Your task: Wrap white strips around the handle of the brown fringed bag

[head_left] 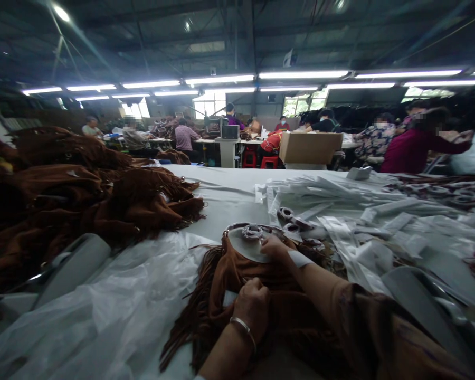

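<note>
A brown suede-like bag with long fringe (237,261) lies on the table before me, its curved handle (237,226) standing in a loop at the far side. My left hand (253,303), wearing a silver bangle, is closed on the near part of the bag; its fingertips are hidden in the folds. Beyond it, my right hand (275,248) is closed inside the handle loop, close to a coiled strap wrapped in clear plastic (252,231). What its fingers pinch is too small to make out. A small white piece (229,298) shows beside my left hand.
Brown fringed bags (75,195) are heaped at left. Clear plastic bags (114,295) spread over the near left. White strips and plastic packaging (324,190) cover the right, with more wrapped coils (285,214). Workers and a cardboard box (311,148) are beyond the table.
</note>
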Tool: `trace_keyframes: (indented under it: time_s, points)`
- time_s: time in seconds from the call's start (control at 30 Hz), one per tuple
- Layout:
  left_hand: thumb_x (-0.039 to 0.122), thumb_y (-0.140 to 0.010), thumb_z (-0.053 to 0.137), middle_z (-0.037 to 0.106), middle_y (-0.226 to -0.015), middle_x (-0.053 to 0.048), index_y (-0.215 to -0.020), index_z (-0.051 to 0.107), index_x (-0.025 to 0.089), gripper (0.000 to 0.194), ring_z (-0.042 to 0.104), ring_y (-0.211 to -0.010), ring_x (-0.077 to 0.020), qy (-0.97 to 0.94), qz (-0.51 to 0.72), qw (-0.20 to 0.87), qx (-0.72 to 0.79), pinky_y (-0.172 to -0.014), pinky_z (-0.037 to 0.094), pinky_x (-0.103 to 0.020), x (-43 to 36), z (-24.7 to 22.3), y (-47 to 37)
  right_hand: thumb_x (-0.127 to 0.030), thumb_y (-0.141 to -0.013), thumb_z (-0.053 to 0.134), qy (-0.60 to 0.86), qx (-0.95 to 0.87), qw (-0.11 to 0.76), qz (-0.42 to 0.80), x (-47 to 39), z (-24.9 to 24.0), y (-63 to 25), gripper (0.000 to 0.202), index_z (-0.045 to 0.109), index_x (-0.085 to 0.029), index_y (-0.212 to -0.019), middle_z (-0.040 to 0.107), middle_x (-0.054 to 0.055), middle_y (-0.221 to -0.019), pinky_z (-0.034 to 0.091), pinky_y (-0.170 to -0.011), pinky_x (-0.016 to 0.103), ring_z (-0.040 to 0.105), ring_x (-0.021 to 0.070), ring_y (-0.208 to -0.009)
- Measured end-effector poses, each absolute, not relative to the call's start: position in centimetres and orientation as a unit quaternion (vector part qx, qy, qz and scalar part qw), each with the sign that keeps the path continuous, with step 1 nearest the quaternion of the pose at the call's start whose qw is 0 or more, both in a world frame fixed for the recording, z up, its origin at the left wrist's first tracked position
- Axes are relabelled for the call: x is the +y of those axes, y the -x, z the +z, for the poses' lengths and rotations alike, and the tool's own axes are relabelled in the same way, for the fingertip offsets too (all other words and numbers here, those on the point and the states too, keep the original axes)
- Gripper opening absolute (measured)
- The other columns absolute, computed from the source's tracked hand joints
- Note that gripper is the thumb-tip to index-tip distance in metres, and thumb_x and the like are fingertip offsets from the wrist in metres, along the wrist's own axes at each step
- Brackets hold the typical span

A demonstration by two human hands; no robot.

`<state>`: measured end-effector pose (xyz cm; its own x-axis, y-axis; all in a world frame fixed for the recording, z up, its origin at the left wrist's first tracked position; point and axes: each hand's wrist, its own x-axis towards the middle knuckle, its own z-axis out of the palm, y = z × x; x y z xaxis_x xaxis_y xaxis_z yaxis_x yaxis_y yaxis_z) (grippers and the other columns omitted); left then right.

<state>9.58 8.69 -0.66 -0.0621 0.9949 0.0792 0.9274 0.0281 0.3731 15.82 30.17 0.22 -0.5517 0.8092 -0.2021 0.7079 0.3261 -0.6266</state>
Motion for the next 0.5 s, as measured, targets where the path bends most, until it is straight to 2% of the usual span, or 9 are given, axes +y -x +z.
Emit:
trace_keyframes:
  time_s: [0.1, 0.17, 0.27, 0.37, 0.43, 0.5]
  points:
    - [0.019, -0.095, 0.047, 0.063, -0.095, -0.007, -0.081, 0.067, 0.02, 0.024, 0.057, -0.09, -0.0194, -0.681, 0.171, 0.089, 0.706, -0.079, 0.042, -0.031, 8.8, -0.9, -9.5, -0.022, -0.091, 0.063, 0.431, -0.792, 0.094, 0.422, 29.3, 0.4, -15.3, 0.011, 0.064, -0.013, -0.095, 0.064, -0.001, -0.078, 0.05, -0.055, 0.021, 0.06, 0.0104, -0.062]
    - [0.02, -0.095, 0.048, 0.063, -0.093, -0.007, -0.08, 0.066, 0.019, 0.024, 0.057, -0.089, -0.0192, -0.682, 0.181, 0.08, 0.704, -0.079, 0.043, -0.031, 8.8, -1.2, -9.5, -0.018, -0.085, 0.065, 0.403, -0.777, 0.102, 0.472, 29.2, 0.8, -15.3, 0.012, 0.065, -0.013, -0.096, 0.063, -0.001, -0.071, 0.045, -0.049, 0.018, 0.057, 0.0098, -0.055]
    - [0.021, -0.095, 0.047, 0.063, -0.091, -0.007, -0.079, 0.066, 0.018, 0.026, 0.057, -0.086, -0.0185, -0.682, 0.199, 0.075, 0.7, -0.077, 0.044, -0.03, 8.8, -1.5, -9.5, -0.015, -0.074, 0.07, 0.37, -0.756, 0.108, 0.529, 29.4, 1.6, -15.9, 0.03, 0.064, -0.012, -0.104, 0.061, -0.002, -0.064, 0.042, -0.045, 0.018, 0.056, 0.0109, -0.05]
    - [0.02, -0.095, 0.047, 0.063, -0.09, -0.006, -0.077, 0.066, 0.019, 0.027, 0.058, -0.085, -0.0172, -0.684, 0.217, 0.077, 0.692, -0.077, 0.044, -0.028, 8.9, -1.7, -9.5, -0.012, -0.072, 0.065, 0.347, -0.739, 0.144, 0.56, 29.4, 2.5, -16.8, 0.058, 0.054, -0.013, -0.128, 0.06, -0.004, -0.066, 0.043, -0.047, 0.018, 0.054, 0.0096, -0.05]
    - [0.019, -0.094, 0.049, 0.063, -0.09, -0.006, -0.076, 0.065, 0.019, 0.024, 0.058, -0.085, -0.0168, -0.685, 0.227, 0.083, 0.687, -0.077, 0.044, -0.027, 9.0, -1.8, -9.5, -0.012, -0.071, 0.063, 0.336, -0.733, 0.171, 0.566, 29.0, 3.0, -17.6, 0.064, 0.05, -0.011, -0.133, 0.058, -0.005, -0.066, 0.043, -0.049, 0.018, 0.053, 0.0087, -0.05]
    - [0.018, -0.092, 0.052, 0.062, -0.089, -0.005, -0.074, 0.065, 0.018, 0.022, 0.058, -0.085, -0.0167, -0.685, 0.235, 0.089, 0.684, -0.078, 0.044, -0.027, 9.1, -1.9, -9.4, -0.013, -0.068, 0.065, 0.323, -0.736, 0.196, 0.562, 28.0, 3.1, -18.6, 0.06, 0.055, -0.01, -0.128, 0.058, -0.004, -0.067, 0.042, -0.05, 0.018, 0.053, 0.0087, -0.053]
